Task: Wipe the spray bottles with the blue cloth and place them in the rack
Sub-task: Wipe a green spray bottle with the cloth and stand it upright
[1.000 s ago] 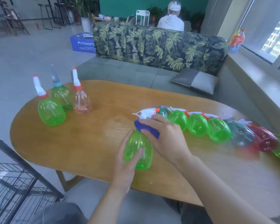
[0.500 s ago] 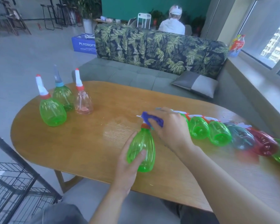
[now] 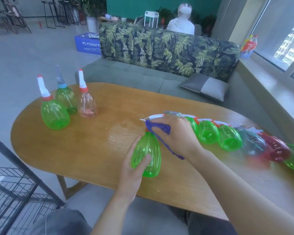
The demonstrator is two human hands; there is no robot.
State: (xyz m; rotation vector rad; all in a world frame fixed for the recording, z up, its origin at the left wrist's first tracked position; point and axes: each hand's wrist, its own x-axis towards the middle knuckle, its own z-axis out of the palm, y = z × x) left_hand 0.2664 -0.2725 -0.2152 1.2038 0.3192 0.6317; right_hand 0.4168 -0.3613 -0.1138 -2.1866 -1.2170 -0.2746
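Note:
A green spray bottle lies tilted over the wooden table, its white nozzle pointing away from me. My left hand grips its body from below. My right hand holds the blue cloth wrapped round the bottle's neck, with a strip of cloth trailing toward my wrist. Three bottles stand upright at the table's far left: a green one, another green one and a clear pink one. A black wire rack stands at the lower left, beside the table.
Several bottles lie in a row along the table's right side, among them green ones, a bluish one and a red one. A leaf-patterned sofa with a grey cushion stands behind the table. A person sits beyond it.
My right hand has slid the blue cloth up from the bottle's shoulder onto its neck and trigger head. My left hand keeps its grip on the body.

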